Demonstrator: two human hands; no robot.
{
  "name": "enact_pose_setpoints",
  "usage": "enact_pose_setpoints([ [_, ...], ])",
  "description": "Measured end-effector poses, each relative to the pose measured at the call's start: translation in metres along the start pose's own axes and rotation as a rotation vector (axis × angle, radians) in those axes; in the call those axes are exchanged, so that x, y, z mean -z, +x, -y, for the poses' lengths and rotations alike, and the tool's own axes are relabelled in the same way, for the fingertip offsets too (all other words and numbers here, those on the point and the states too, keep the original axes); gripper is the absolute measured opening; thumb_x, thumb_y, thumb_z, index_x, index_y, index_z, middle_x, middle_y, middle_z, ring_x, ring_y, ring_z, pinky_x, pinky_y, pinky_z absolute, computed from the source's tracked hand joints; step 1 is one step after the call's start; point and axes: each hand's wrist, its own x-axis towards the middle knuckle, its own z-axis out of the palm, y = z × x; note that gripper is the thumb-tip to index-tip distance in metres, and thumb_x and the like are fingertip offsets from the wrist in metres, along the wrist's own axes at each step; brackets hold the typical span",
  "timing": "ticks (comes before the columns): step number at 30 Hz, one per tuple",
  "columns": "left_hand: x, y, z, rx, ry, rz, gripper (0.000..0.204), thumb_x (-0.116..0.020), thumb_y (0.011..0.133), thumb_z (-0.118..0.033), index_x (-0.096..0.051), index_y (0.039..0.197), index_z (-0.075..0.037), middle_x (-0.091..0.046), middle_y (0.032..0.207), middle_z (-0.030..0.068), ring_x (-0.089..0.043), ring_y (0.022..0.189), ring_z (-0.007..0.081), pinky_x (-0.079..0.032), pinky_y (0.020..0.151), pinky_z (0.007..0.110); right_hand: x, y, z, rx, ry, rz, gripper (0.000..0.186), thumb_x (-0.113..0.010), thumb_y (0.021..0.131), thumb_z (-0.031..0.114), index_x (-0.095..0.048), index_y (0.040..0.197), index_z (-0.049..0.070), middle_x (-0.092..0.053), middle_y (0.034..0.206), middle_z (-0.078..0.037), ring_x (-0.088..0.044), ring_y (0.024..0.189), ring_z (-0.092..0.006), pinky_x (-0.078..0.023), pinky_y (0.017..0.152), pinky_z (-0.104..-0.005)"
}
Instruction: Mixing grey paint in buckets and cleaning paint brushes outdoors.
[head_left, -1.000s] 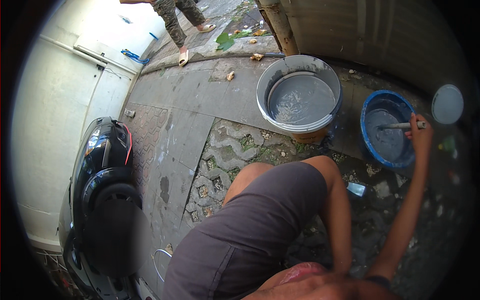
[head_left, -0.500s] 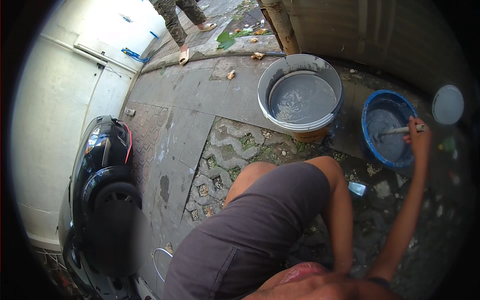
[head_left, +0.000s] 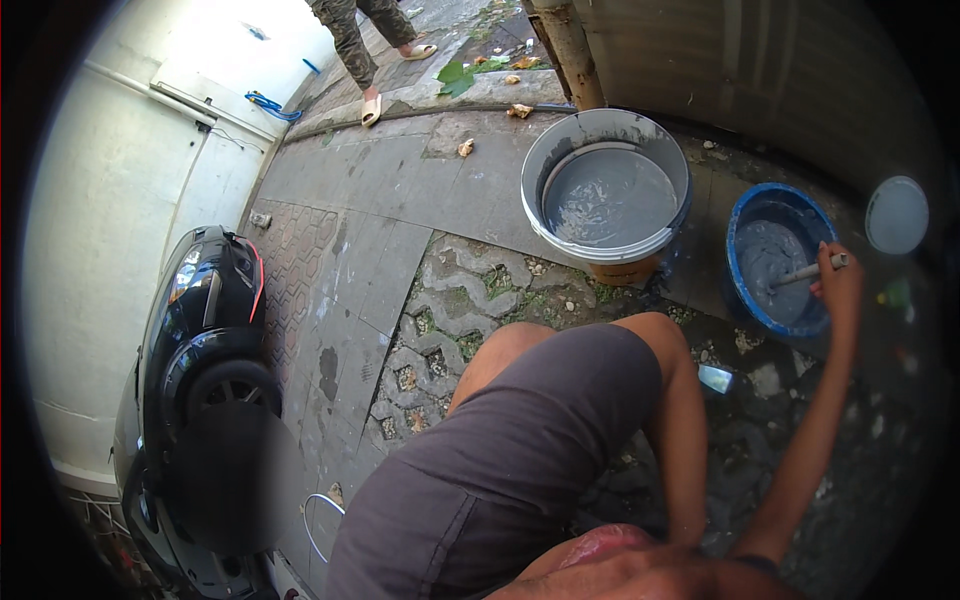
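The right hand [head_left: 838, 288] has its grip closed around a stick [head_left: 808, 271] whose far end sits in the grey mix inside the blue tub [head_left: 745, 222]. Just left of the tub stands a grey bucket [head_left: 606, 125] of the same mix; a round lid [head_left: 896, 214] lies to the tub's right. The left hand is hidden behind the knee, so I cannot tell its grip.

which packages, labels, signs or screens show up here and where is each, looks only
No label, sign or screen shows.
White bucket: round, top centre on the paving, holds grey liquid.
Blue bucket: round, right of it, grey mix inside; right hand holds a stick in it.
White lid: round, far right on the ground.
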Motion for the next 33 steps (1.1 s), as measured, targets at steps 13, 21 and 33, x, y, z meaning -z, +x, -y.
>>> enact_pose_setpoints([
  [13, -0.001, 0.009, 0.004, 0.003, -0.051, 0.042, 0.022, -0.062, 0.087, -0.035, -0.075, 0.100, -0.023, -0.072, 0.100, -0.0014, -0.068, 0.093, 0.0233, -0.051, 0.079, 0.045, -0.002, -0.006, 0.001, 0.062, 0.017, -0.170, 0.032, -0.058, 0.101, 0.028, -0.065, 0.085, 0.001, -0.062, 0.064, -0.009, -0.065, 0.049, -0.0133, -0.046, 0.042, -0.0281],
  [21, 0.017, 0.098, -0.027, -0.330, -0.183, 0.033, 0.022, -0.062, 0.087, -0.036, -0.075, 0.100, -0.023, -0.073, 0.101, -0.0013, -0.068, 0.093, 0.0237, -0.051, 0.080, 0.045, -0.016, 0.000, 0.026, 0.045, 0.100, -0.060, 0.028, -0.063, 0.097, 0.030, -0.069, 0.091, 0.003, -0.062, 0.069, -0.013, -0.067, 0.059, -0.0182, -0.052, 0.051, -0.0324],
  [33, 0.043, 0.155, -0.040, -0.517, -0.310, 0.158, 0.020, -0.067, 0.080, -0.031, -0.078, 0.085, -0.015, -0.074, 0.080, 0.0035, -0.070, 0.078, 0.0228, -0.052, 0.070, 0.040, -0.005, -0.018, 0.000, 0.102, 0.085, -0.136, 0.028, -0.061, 0.098, 0.033, -0.069, 0.090, 0.008, -0.067, 0.066, -0.008, -0.073, 0.062, -0.0161, -0.055, 0.057, -0.0317],
])
